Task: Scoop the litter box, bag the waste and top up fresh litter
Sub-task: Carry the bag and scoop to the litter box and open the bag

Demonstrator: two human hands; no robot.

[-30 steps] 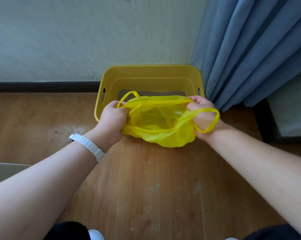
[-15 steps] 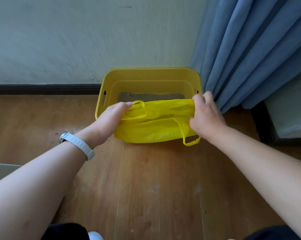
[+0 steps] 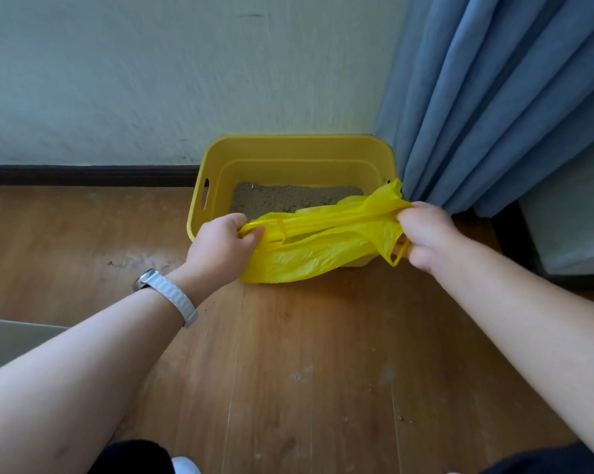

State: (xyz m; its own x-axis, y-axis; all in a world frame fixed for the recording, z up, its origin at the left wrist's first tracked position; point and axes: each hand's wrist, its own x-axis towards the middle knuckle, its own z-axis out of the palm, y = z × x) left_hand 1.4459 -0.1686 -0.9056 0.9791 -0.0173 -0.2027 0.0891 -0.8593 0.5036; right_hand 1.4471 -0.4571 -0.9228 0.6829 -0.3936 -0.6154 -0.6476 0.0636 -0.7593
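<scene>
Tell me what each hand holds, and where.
Both grip the yellow plastic bag: left hand at its left top edge, right hand at its right top edge.

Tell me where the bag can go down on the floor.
Bare wooden floor lies just in front of the litter box, nearer the person. More lies left of the box, along the baseboard, with some grit. Crowded on the right, where the curtain meets the box.

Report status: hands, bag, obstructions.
Left hand, right hand each grip an end of thin yellow plastic bag. Bag stretched before yellow plastic litter box. Blue curtain near right hand.
</scene>
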